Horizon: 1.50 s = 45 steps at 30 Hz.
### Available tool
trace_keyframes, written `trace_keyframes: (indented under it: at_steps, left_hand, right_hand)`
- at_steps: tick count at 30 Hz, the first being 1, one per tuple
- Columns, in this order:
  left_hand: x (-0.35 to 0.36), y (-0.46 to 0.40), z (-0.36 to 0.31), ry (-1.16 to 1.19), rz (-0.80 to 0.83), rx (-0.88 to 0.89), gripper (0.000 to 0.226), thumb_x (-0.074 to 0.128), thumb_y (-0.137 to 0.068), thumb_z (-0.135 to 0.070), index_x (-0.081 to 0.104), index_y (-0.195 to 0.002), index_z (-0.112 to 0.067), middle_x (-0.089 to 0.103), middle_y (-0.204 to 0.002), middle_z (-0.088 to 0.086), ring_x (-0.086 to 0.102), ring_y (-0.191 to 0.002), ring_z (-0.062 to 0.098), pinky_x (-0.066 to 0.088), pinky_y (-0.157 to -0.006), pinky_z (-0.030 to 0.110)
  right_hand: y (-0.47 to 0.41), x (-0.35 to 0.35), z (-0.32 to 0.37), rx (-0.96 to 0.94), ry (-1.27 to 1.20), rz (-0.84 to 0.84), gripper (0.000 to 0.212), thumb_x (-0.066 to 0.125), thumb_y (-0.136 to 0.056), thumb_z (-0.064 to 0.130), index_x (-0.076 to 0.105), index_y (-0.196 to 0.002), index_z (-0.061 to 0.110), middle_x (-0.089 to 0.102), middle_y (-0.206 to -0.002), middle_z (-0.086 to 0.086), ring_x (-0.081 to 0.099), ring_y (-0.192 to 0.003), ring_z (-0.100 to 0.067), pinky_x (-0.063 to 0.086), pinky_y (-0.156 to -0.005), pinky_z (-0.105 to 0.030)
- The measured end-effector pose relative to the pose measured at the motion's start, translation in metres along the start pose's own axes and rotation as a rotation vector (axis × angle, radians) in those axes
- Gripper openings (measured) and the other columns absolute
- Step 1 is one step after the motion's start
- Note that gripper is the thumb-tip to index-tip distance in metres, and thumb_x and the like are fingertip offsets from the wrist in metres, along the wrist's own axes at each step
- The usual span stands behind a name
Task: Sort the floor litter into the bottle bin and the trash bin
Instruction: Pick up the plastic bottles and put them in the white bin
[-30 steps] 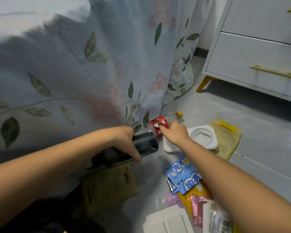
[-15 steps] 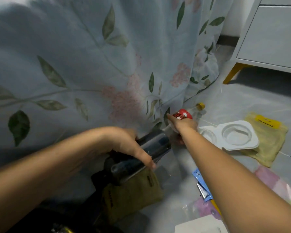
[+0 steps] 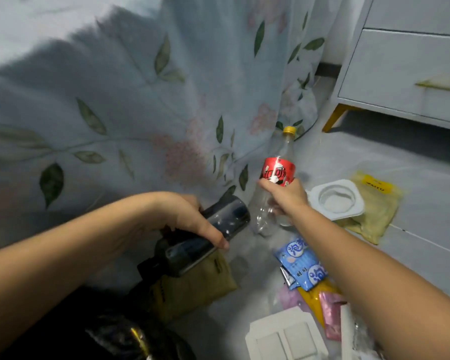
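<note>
Clear plastic cola bottle with red label [image 3: 278, 175] upright in right hand [image 3: 286, 197], before floral leaf-print curtain [image 3: 146, 105], dark cylindrical bottle [image 3: 205, 240] in left hand [image 3: 185, 219] to its left, above olive fabric pouch [image 3: 192, 284], white moulded plastic tray [image 3: 335, 201] to the right on yellow-green cloth pouch [image 3: 374, 211], blue snack wrapper [image 3: 300, 266] nearer, white drawer cabinet [image 3: 405, 68] far right.

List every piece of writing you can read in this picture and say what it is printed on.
"可" with cut-off characters beside it: red label of the clear plastic bottle.
"泡", large white characters, partly readable: blue snack packet.
Yellow tag on the yellow-green pouch: blurred, unreadable.
</note>
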State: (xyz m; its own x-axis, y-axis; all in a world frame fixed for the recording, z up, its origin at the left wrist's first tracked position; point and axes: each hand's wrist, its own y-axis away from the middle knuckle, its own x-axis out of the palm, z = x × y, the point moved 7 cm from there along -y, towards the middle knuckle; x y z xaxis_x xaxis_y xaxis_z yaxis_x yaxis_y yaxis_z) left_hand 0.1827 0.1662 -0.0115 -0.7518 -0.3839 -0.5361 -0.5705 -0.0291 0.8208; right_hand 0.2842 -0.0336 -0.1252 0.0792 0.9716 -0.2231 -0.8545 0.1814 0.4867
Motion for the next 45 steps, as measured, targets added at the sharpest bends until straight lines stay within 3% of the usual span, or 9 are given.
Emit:
trace_keyframes:
  at_steps: [7,13,18,25,29,35,39,43,45]
  left_hand:
    - [0.004,0.090,-0.045,0.149,-0.180,0.105,0.068,0.081,-0.052,-0.062,0.067,-0.100,-0.015,0.071,-0.090,0.000,0.069,-0.080,0.016,0.058,-0.077,0.031]
    - [0.028,0.180,-0.057,0.624,-0.286,0.183,0.066,0.084,-0.051,-0.058,0.068,-0.092,-0.009,0.069,-0.080,0.007,0.066,-0.069,0.023,0.050,-0.063,0.028]
    - [0.052,0.252,-0.035,0.936,-0.309,0.272,0.066,0.085,-0.050,-0.056,0.072,-0.092,-0.007,0.074,-0.082,0.013,0.070,-0.075,0.026,0.057,-0.081,0.041]
    - [0.083,0.340,0.037,1.138,-0.401,0.334,0.048,0.078,-0.069,-0.047,0.070,-0.098,-0.010,0.076,-0.085,0.006,0.073,-0.074,0.017,0.055,-0.059,0.025]
    - [0.104,0.391,0.100,1.223,-0.442,0.325,0.047,0.078,-0.070,-0.046,0.070,-0.100,-0.012,0.077,-0.089,0.006,0.074,-0.082,0.020,0.057,-0.071,0.031]
    - [0.146,0.457,0.211,1.357,-0.552,0.237,0.070,0.083,-0.054,-0.056,0.069,-0.105,-0.009,0.075,-0.096,0.015,0.072,-0.089,0.033,0.058,-0.083,0.046]
    - [0.181,0.486,0.269,1.365,-0.638,0.161,0.061,0.082,-0.059,-0.051,0.068,-0.103,-0.010,0.076,-0.085,0.009,0.073,-0.076,0.026,0.056,-0.067,0.036]
    - [0.220,0.493,0.325,1.361,-0.673,0.052,0.076,0.082,-0.052,-0.063,0.066,-0.105,-0.012,0.072,-0.096,0.019,0.071,-0.088,0.033,0.058,-0.079,0.043]
    - [0.241,0.495,0.341,1.327,-0.670,0.000,0.056,0.079,-0.066,-0.056,0.067,-0.101,-0.015,0.073,-0.087,0.011,0.071,-0.082,0.025,0.057,-0.070,0.034]
  right_hand:
    - [0.087,-0.091,0.047,-0.142,0.024,0.025,0.058,0.086,-0.055,0.039,0.053,-0.099,0.020,0.067,-0.096,-0.006,0.067,-0.089,-0.023,0.060,-0.066,-0.036]
    - [0.190,-0.136,0.088,-0.213,0.034,0.114,0.057,0.085,-0.058,0.040,0.063,-0.105,0.018,0.070,-0.094,-0.006,0.069,-0.086,-0.020,0.058,-0.062,-0.029]
    - [0.288,-0.142,0.111,-0.275,0.088,0.201,0.055,0.085,-0.063,0.037,0.059,-0.107,0.018,0.069,-0.093,-0.004,0.067,-0.083,-0.018,0.059,-0.070,-0.033]
    - [0.415,-0.092,0.133,-0.348,0.097,0.366,0.044,0.085,-0.063,0.038,0.061,-0.097,0.025,0.071,-0.095,-0.004,0.068,-0.088,-0.019,0.060,-0.072,-0.036]
    - [0.482,-0.043,0.145,-0.395,0.121,0.444,0.053,0.086,-0.051,0.048,0.065,-0.095,0.025,0.073,-0.090,0.001,0.069,-0.089,-0.016,0.059,-0.080,-0.042]
    - [0.581,0.043,0.155,-0.380,0.086,0.654,0.040,0.081,-0.071,0.032,0.062,-0.104,0.021,0.071,-0.093,0.003,0.067,-0.083,-0.010,0.059,-0.078,-0.035]
    - [0.626,0.088,0.144,-0.432,0.122,0.687,0.032,0.082,-0.068,0.036,0.062,-0.092,0.028,0.070,-0.090,0.005,0.066,-0.088,-0.012,0.059,-0.077,-0.035]
    - [0.645,0.113,0.105,-0.368,0.126,0.693,0.042,0.083,-0.066,0.039,0.063,-0.100,0.025,0.070,-0.099,0.002,0.066,-0.094,-0.015,0.059,-0.074,-0.033]
    - [0.649,0.118,0.086,-0.355,0.163,0.687,0.044,0.084,-0.065,0.039,0.063,-0.100,0.025,0.070,-0.099,0.002,0.067,-0.093,-0.015,0.060,-0.075,-0.035]
